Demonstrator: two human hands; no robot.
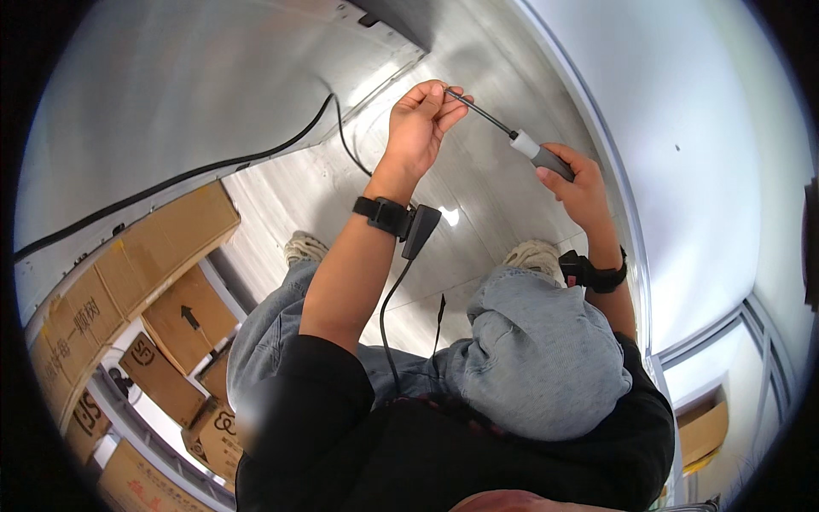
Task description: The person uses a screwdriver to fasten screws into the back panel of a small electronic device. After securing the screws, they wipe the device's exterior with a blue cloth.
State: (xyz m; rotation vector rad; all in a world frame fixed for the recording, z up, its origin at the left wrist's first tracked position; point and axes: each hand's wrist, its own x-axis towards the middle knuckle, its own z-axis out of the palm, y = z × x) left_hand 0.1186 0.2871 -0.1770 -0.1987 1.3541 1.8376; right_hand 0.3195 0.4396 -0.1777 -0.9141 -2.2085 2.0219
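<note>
A screwdriver (526,143) with a grey and white handle and a thin dark shaft slants across the space in front of me. My right hand (584,186) is wrapped round the handle at its lower right end. At the upper left end, my left hand (418,126) pinches the shaft's tip between thumb and forefinger, the other fingers partly stretched out. Whether a small part sits at the tip as well is hidden by the fingers. Both hands are held above the light wood-look floor (473,192).
A large pale metal panel (213,94) stands at the left, with a black cable (222,162) running along it. White panelling (699,171) rises on the right. Stacked cardboard boxes (162,239) fill the lower left. A corded black device (421,232) is strapped to my left wrist.
</note>
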